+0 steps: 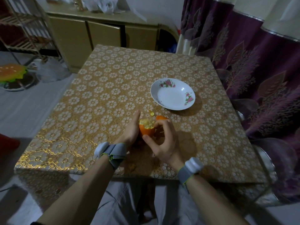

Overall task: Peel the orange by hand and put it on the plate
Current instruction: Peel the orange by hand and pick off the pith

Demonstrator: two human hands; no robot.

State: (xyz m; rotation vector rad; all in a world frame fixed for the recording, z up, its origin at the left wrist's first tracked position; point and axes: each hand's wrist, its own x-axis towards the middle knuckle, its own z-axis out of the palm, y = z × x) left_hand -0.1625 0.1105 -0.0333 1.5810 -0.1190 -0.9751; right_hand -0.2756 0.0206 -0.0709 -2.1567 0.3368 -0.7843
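My left hand (132, 132) cups an orange (146, 128) from its left side, just above the table near the front middle. The top of the fruit is bare and pale, and orange peel still covers its lower half. My right hand (163, 141) holds the orange from the right, thumb on the peel at its near side and fingers curled over a strip of peel (160, 118) that sticks out behind. A white plate (172, 94) with pink flowers on its rim stands farther back to the right, with nothing on it.
The table (100, 95) has a gold cloth with white flowers. Small peel bits lie by the orange (152, 114) and near the front edge (133, 166). A purple curtain (259, 70) hangs along the right side; a cabinet (100, 33) stands behind.
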